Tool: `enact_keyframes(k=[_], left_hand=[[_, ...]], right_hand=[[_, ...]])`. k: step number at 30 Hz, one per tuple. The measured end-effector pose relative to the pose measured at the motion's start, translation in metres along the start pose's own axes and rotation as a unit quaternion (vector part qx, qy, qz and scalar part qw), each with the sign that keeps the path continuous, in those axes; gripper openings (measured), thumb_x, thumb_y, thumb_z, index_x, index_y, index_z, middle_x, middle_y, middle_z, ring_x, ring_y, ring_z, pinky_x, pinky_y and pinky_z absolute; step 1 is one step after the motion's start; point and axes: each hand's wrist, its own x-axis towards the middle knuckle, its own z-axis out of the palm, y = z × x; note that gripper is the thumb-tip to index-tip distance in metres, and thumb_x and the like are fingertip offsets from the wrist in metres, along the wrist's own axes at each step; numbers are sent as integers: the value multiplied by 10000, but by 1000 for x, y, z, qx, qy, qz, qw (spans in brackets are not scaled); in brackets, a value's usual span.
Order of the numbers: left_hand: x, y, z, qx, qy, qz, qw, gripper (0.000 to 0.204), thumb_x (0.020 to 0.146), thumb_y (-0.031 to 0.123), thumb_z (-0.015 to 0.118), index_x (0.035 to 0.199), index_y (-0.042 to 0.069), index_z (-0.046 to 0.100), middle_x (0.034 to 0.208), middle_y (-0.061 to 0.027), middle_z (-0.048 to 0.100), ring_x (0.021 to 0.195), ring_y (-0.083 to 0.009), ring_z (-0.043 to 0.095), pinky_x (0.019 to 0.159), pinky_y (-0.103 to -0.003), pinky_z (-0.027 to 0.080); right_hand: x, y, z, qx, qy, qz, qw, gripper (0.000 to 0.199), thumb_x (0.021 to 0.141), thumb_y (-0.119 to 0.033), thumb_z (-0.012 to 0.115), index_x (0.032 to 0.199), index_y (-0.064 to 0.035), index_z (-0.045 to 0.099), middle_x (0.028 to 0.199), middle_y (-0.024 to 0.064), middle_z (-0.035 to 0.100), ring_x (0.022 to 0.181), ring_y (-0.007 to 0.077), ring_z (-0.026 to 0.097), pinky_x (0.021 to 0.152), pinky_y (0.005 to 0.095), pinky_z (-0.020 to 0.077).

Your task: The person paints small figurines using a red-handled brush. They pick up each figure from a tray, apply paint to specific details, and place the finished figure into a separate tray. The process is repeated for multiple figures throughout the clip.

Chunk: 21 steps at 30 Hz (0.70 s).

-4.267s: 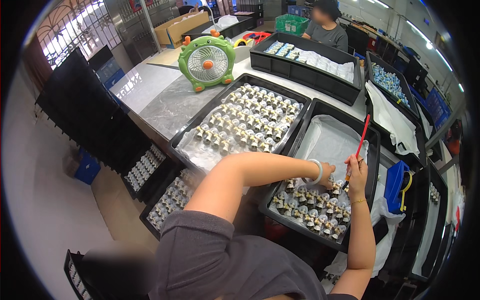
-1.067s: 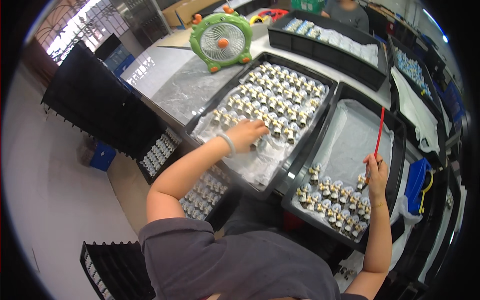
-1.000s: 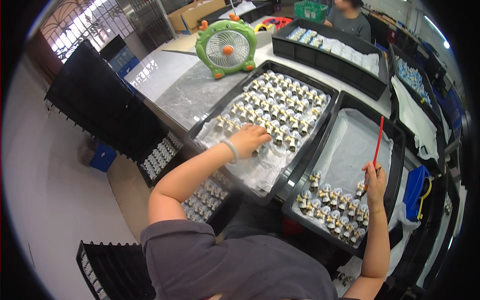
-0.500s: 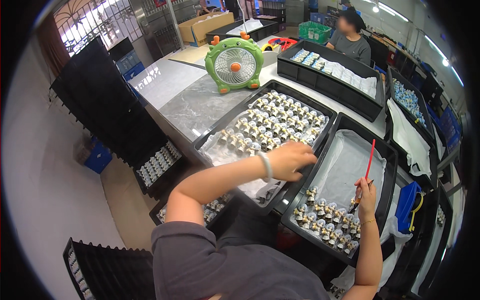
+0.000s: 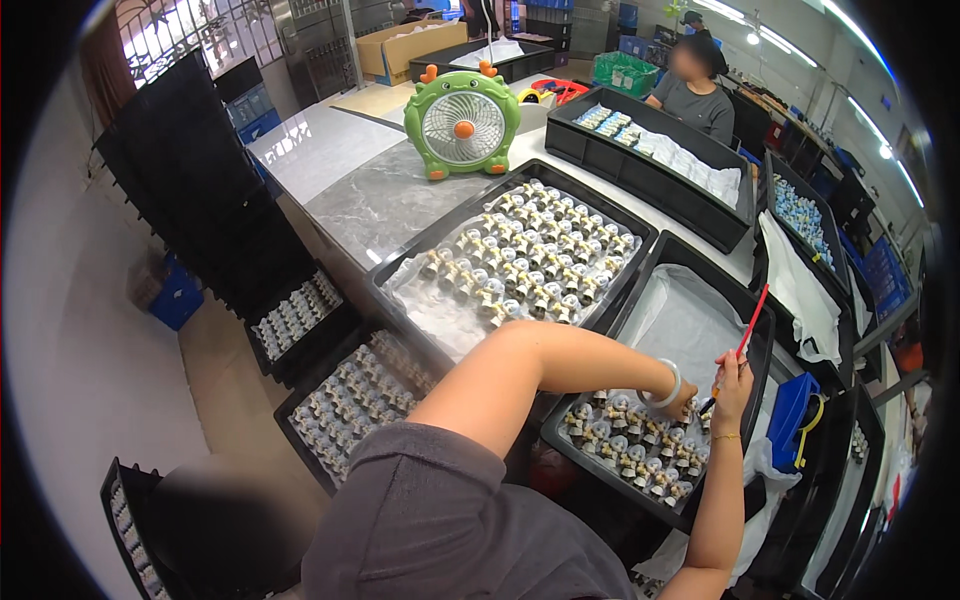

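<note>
My right hand is closed round a thin red-handled brush, its dark tip pointing down at the right tray. Beside it, my left hand, with a white bangle at the wrist, reaches down among small white-and-gold figurines with clear domes. Its fingers are drawn together; what is between them is hidden. The figurines stand in rows at the near end of the black right tray, on a white liner sheet. More such figurines fill much of the black left tray.
A green fan stands on the grey table beyond the trays. Far right, a black tray holds blue-and-white pieces, and a person sits behind it. A blue bin is by my right arm. Stacked black trays rise at left.
My left hand has moved from the left tray's near-right edge across to the figurines in the right tray, close to my right hand. My right hand still holds the brush. The view has shifted slightly.
</note>
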Motion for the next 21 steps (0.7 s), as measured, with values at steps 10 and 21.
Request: enact_keyframes(k=[10,21], left_hand=[[3,17,7,-36,110,2,993,557,616,333,676,1069,74,479,1064,-222,485,955,-354,521,806,-387,426],[-22,-15,-23,-8,192,7,981,372,711,79,570,1076,93,502,986,-161,550,849,-291,572,717,-375,455]], right_hand=[[-3,-8,3,29,-12,-5,1000,257,882,-255,471,696,-79,496,543,-78,349,479,2,283,438,173,206],[-8,-27,6,70,-8,-34,997,247,877,-254,472,714,-72,506,529,-71,347,450,0,290,407,168,218]])
